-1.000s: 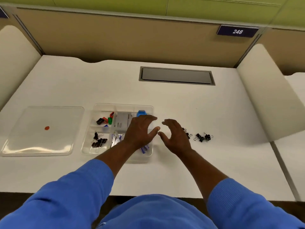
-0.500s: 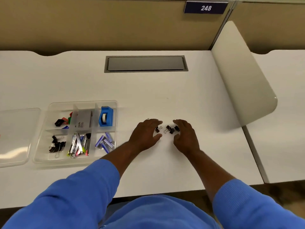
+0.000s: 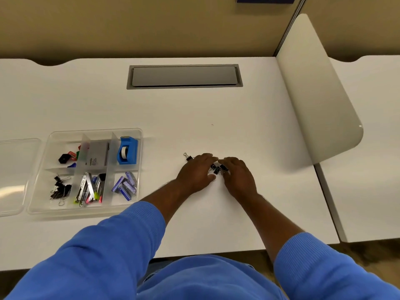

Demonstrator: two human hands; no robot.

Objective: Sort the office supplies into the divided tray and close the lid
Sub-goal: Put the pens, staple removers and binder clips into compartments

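1. I am at a white desk (image 3: 194, 118) walled in by tan partitions, with a grey hatch (image 3: 184, 76) set into the top near the back and a curved white divider (image 3: 320, 100) rising at my right.
2. My left hand (image 3: 195, 173) and my right hand (image 3: 238, 176) lie palm down on the desk, fingers curved toward each other, cupped around a small cluster of black binder clips (image 3: 218, 168).
3. The clips sit in the gap between my fingertips; whether I am actually pinching any of them, I cannot tell, since my fingers cover most of the pile.
4. One more black binder clip (image 3: 188, 156) lies alone just beyond my left hand's knuckles, not gripped.
5. The clear divided tray (image 3: 138, 135) stands well to my left on the desk.
6. Its far right compartment holds a blue tape dispenser (image 3: 127, 150); the near right one holds boxes of staples (image 3: 125, 186).
7. The near left compartment holds more black binder clips (image 3: 60, 188); the near middle one holds staplers (image 3: 88, 188) with coloured ends.
8. The clear lid (image 3: 13, 176) lies flat just left of the tray, off it, partly out of view.
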